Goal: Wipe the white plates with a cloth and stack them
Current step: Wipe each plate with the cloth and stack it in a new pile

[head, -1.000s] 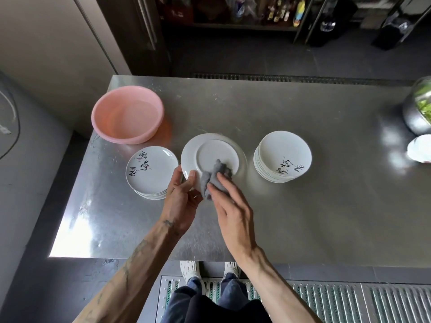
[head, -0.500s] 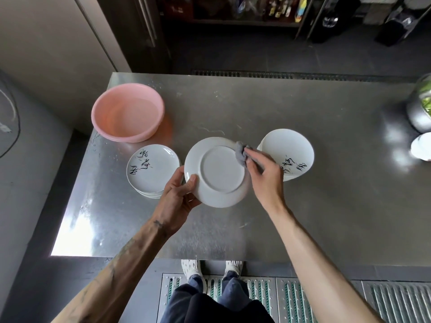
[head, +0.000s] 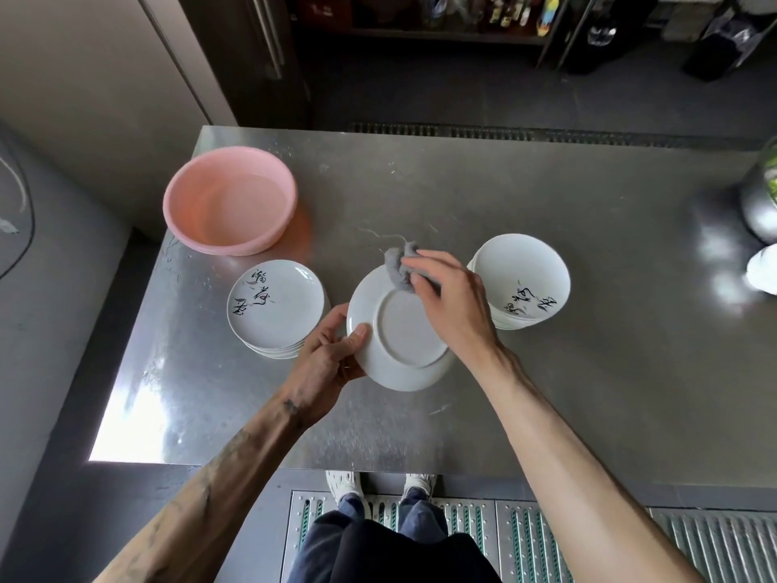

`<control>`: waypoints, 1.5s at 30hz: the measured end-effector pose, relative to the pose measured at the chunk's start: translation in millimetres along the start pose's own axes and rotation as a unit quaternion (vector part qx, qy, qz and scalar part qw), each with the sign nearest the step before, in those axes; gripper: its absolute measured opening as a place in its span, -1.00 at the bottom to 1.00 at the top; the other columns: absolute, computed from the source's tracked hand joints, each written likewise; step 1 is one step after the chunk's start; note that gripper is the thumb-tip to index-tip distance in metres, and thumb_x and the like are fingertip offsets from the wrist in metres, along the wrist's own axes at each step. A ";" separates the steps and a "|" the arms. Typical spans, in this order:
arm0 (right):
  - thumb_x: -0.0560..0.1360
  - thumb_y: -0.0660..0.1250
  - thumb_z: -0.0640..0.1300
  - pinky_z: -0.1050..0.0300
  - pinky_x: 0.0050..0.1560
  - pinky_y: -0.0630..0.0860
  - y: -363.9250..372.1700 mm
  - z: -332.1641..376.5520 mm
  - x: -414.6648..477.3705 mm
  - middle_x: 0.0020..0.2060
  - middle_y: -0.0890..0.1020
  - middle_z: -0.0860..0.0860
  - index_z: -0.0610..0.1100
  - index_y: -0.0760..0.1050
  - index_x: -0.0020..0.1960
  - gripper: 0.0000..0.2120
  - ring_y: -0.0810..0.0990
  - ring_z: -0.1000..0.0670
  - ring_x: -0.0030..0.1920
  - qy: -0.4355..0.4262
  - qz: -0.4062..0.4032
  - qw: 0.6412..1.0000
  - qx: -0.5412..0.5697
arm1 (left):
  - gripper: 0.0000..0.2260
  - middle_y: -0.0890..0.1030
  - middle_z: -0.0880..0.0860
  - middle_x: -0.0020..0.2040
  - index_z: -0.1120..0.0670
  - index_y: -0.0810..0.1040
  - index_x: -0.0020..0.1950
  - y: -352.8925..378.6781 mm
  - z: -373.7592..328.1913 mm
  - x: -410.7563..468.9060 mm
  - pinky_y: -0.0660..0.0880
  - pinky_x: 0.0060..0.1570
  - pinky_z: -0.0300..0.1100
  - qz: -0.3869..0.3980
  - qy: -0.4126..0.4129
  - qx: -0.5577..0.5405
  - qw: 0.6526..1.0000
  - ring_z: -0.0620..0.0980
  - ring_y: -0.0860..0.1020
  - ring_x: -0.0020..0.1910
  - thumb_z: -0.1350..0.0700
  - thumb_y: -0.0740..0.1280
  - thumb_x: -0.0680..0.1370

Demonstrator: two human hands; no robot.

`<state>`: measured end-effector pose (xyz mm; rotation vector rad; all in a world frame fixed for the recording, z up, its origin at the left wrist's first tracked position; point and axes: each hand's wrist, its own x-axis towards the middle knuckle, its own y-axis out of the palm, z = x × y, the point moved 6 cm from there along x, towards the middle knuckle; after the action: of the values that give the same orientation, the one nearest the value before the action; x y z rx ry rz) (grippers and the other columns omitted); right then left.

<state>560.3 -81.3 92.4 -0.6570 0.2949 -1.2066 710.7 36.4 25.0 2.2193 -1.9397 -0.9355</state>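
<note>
A white plate is held above the steel table with its underside and foot ring facing me. My left hand grips its left rim, thumb on the underside. My right hand presses a crumpled grey cloth against the plate's far rim. A stack of white plates with black calligraphy stands to the left. Another such stack stands to the right, partly behind my right hand.
A pink plastic basin with water sits at the table's back left. A steel bowl and a white dish are cut off by the right edge. The table's near edge runs just in front of my legs.
The plate has been lifted and tilted towards me. The cloth went from the near rim to the right rim, and now sits at the far rim.
</note>
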 end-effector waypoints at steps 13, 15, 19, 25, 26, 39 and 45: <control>0.55 0.36 0.14 0.37 -0.41 0.35 -37.3 -79.1 0.8 -0.42 0.63 -0.03 -0.08 0.64 -0.15 -0.69 0.47 0.14 -0.47 0.243 -0.016 0.969 0.036 | -0.75 0.67 0.17 0.14 0.04 0.55 0.36 17.4 -5.9 24.0 0.64 0.11 0.09 0.051 0.036 0.152 0.986 0.04 0.65 0.10 0.15 0.33 0.67; 0.48 0.37 0.26 0.36 -0.37 0.41 -43.5 -85.8 8.9 -0.50 0.61 -0.02 0.02 0.65 -0.18 -0.68 0.51 0.14 -0.46 0.272 0.012 0.961 0.047 | -0.78 0.70 0.11 0.09 0.03 0.57 0.32 26.9 -8.9 28.4 0.63 0.02 -0.06 0.077 0.051 0.180 0.979 0.00 0.66 0.06 0.15 0.33 0.68; 0.37 0.45 0.25 0.15 -0.06 0.55 -56.4 -105.0 21.9 -0.58 0.54 0.02 0.01 0.66 -0.26 -0.70 0.60 -0.06 -0.27 0.335 0.059 0.937 0.082 | -0.80 0.65 0.10 0.08 0.05 0.57 0.31 41.2 -18.4 41.4 0.56 -0.04 0.02 0.096 0.137 0.322 0.932 0.13 0.64 0.01 0.13 0.32 0.69; 0.30 0.48 0.01 0.09 -0.16 0.41 -82.1 -122.4 27.5 -0.40 0.49 -0.06 -0.22 0.60 -0.21 -0.71 0.50 -0.01 -0.36 0.379 0.031 0.920 0.091 | -0.82 0.51 -0.04 -0.23 -0.16 0.47 0.30 65.5 -30.8 61.3 0.51 -0.21 -0.01 0.085 0.263 0.561 0.781 0.01 0.40 -0.33 -0.09 0.21 0.71; 0.29 0.48 -0.02 0.08 -0.16 0.37 -86.2 -125.7 26.9 -0.42 0.42 -0.06 -0.19 0.56 -0.29 -0.77 0.44 -0.04 -0.32 0.376 0.024 0.922 0.095 | -0.82 0.50 -0.03 -0.26 -0.17 0.46 0.30 71.3 -30.7 64.6 0.50 -0.25 -0.03 0.085 0.270 0.576 0.766 0.02 0.38 -0.35 -0.10 0.20 0.71; 0.20 0.36 -0.24 0.05 -0.14 0.38 -130.6 -191.0 10.7 -0.23 0.50 -0.04 -0.43 0.53 0.03 -0.56 0.45 0.01 -0.22 0.336 -0.124 0.917 0.175 | -0.40 0.42 0.27 0.51 0.22 0.47 0.49 117.7 -2.9 125.5 0.30 0.48 -0.14 0.018 0.172 0.535 0.827 0.15 0.31 0.57 0.01 0.52 0.52; 0.30 0.40 -0.35 0.25 -0.15 0.49 -134.5 -218.7 4.3 -0.25 0.67 0.14 0.07 0.69 -0.18 -0.68 0.56 0.14 -0.23 0.339 -0.174 0.908 0.175 | -0.08 0.33 0.14 0.59 0.11 0.23 0.64 130.4 27.6 164.1 0.24 0.51 -0.16 0.044 0.085 0.519 0.849 0.09 0.32 0.56 -0.09 0.61 0.40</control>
<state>340.3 -180.3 4.4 0.0556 0.5372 -1.7658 587.5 -131.9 -9.6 2.4062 -2.7911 0.5064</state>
